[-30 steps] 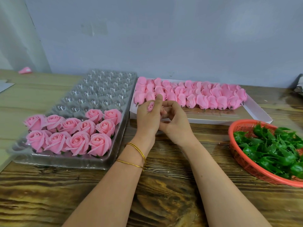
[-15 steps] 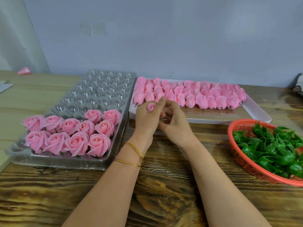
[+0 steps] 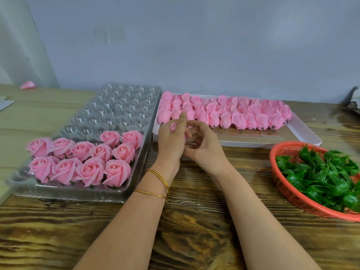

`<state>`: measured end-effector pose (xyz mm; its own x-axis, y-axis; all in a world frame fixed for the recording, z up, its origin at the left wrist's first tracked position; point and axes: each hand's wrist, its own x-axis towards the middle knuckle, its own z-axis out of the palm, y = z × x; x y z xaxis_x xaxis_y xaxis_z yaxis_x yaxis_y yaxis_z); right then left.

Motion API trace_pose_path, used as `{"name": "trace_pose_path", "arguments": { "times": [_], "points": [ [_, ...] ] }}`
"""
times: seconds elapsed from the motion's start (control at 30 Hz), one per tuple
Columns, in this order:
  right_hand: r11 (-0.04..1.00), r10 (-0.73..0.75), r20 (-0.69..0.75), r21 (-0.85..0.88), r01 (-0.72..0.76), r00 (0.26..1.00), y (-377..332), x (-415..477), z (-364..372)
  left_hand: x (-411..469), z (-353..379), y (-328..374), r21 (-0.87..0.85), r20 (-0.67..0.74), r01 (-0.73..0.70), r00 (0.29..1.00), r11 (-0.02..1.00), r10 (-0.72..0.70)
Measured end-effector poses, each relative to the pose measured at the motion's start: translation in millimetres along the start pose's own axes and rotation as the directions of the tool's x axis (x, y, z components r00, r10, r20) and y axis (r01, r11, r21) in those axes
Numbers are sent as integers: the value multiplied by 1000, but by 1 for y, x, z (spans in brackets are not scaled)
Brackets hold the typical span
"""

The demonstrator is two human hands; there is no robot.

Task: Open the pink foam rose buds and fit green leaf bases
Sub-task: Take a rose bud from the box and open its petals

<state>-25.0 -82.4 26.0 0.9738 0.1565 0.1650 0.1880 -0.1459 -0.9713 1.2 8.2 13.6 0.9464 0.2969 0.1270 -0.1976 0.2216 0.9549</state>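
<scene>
The left hand [image 3: 171, 142] grips a pink foam rose bud [image 3: 173, 126] with curled fingers, while the right hand [image 3: 205, 148] pinches its petals.

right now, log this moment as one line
stage: opening | left hand: holds rose bud | right hand: fingers curled beside it, grip unclear | leaf bases: in red basket | finished roses: in clear tray

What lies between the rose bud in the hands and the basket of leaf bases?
Nothing visible does. The rose bud is held by the left hand and right hand; only wooden table stretches from there to the basket of leaf bases.
</scene>
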Motion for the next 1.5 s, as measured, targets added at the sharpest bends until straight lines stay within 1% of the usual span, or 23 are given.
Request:
{"name": "trace_pose_path", "arguments": {
  "times": [0.13,0.3,0.43,0.57,0.73,0.83,0.93,1.03,1.13,1.3,1.4,1.5],
  "points": [
    [1000,-11,-28,-25,10,1000,1,1,2,0,1,-1,-4,11,9,1000,1000,-9],
    [1000,-19,-37,-16,18,999,2,2,-1,-2,1,0,17,46,-27,999,999,26],
    [1000,-17,-17,25,18,1000,3,3,-2,-2,-2,1,42,75,-55,996,998,52],
    [998,4,28,65,-5,1000,2,2,-3,-2,-3,2,53,95,-35,995,998,30],
    [996,7,62,85,-13,998,1,1,-4,-1,-3,0,75,91,-58,995,995,51],
    [997,-3,38,77,1,999,1,2,-3,-2,-3,1,64,71,-80,995,995,76],
    [998,2,19,62,-4,1000,2,3,-3,-2,-2,1,48,12,-92,996,995,92],
    [1000,-1,13,24,1,1000,3,3,-2,-2,-1,2,13,-12,-63,998,998,63],
    [1000,-7,-18,12,7,1000,4,3,1,-2,0,2,-14,2,-46,999,999,46],
    [999,-31,-54,-36,29,998,5,3,2,-3,1,2,13,18,-54,998,998,54],
    [999,-23,-59,-38,21,998,5,4,0,-5,0,3,46,36,-57,998,997,56],
    [999,-30,-59,-40,27,998,3,3,-1,-6,0,3,43,54,-38,998,998,36]
  ]
}}
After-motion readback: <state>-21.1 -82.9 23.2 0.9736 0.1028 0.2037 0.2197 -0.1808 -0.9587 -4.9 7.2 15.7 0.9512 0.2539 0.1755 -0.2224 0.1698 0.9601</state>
